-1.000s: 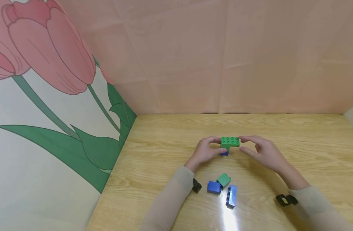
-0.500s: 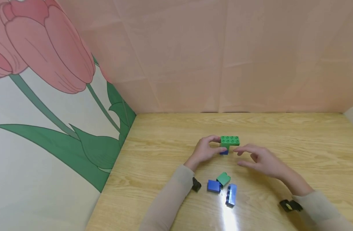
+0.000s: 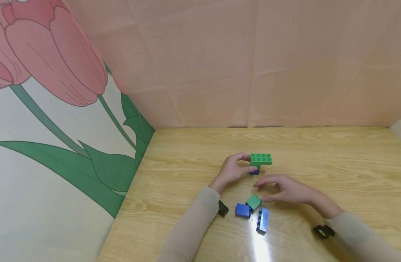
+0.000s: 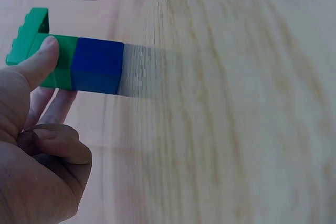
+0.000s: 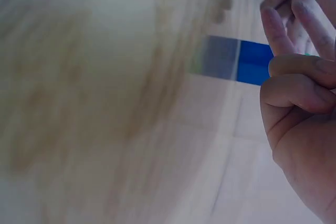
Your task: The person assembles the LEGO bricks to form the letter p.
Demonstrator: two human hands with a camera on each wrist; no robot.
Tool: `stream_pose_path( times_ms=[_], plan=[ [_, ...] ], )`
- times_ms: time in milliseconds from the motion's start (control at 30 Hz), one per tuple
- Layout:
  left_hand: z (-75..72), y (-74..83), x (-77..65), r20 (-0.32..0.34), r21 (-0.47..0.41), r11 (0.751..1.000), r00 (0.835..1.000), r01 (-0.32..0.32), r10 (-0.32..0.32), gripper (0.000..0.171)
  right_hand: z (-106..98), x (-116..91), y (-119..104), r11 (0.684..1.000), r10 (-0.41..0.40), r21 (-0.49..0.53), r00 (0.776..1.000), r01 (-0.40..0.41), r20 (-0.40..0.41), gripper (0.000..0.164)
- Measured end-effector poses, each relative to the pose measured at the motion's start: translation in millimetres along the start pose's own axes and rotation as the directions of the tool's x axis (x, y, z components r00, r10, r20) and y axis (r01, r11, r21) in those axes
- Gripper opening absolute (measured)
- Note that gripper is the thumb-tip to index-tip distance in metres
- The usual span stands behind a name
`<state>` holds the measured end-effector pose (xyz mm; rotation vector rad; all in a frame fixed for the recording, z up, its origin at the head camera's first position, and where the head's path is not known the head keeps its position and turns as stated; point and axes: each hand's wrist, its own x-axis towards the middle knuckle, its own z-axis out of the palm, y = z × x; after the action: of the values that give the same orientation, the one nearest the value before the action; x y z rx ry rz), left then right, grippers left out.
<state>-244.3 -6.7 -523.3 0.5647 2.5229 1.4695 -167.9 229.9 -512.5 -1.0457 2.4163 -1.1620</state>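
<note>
Left hand [image 3: 232,169] pinching my brick stack [image 4: 72,62]: studded green top [image 3: 261,159] overhanging, blue base [image 4: 97,66]. Right hand [image 3: 287,189] loose, fingers relaxed.

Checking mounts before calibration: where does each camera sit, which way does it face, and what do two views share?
Head: worn on the head, looking forward and down at the table; left hand, right hand and sleeves show.
Left wrist: on the left wrist, looking along that hand at the brick stack it grips; left hand shows at left, part of the right hand at top.
Right wrist: on the right wrist, looking past that hand, which fills the right edge.
Shared: head and left wrist both show the stack and both hands.
</note>
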Motion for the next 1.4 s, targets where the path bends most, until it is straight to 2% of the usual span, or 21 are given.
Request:
stream_pose_path(
  times_ms=[167,467,733,967,1100,1400],
  plan=[
    [-0.3,0.4,-0.2,0.000,-0.004,1.000,1.000,-0.008,0.008,0.044,6,6,-1,0.999,-0.024,0.035,0.996,0.021,0.082,0.046],
    [-1.6,0.4,-1.0,0.008,-0.033,0.999,1.000,0.004,-0.004,0.043,11,13,-7,0.999,0.033,-0.006,0.991,-0.032,0.133,0.046],
    [-0.9,-0.6,0.1,0.005,-0.037,0.999,1.000,-0.007,0.008,0.040,12,19,-10,0.993,0.078,0.070,0.978,-0.093,0.194,0.046],
    [-0.3,-0.4,-0.3,0.003,-0.038,0.999,1.000,0.020,-0.020,0.039,15,20,-8,0.998,0.061,0.019,0.981,-0.066,0.186,0.043],
    [0.1,-0.7,-0.5,0.002,-0.034,0.999,1.000,0.015,-0.015,0.038,16,18,-7,0.999,0.038,0.006,0.985,-0.040,0.171,0.041],
    [-0.5,-0.2,-1.4,0.003,-0.031,0.999,1.000,0.016,-0.016,0.040,12,12,-6,0.999,0.026,-0.020,0.996,-0.025,0.080,0.039]
  ],
)
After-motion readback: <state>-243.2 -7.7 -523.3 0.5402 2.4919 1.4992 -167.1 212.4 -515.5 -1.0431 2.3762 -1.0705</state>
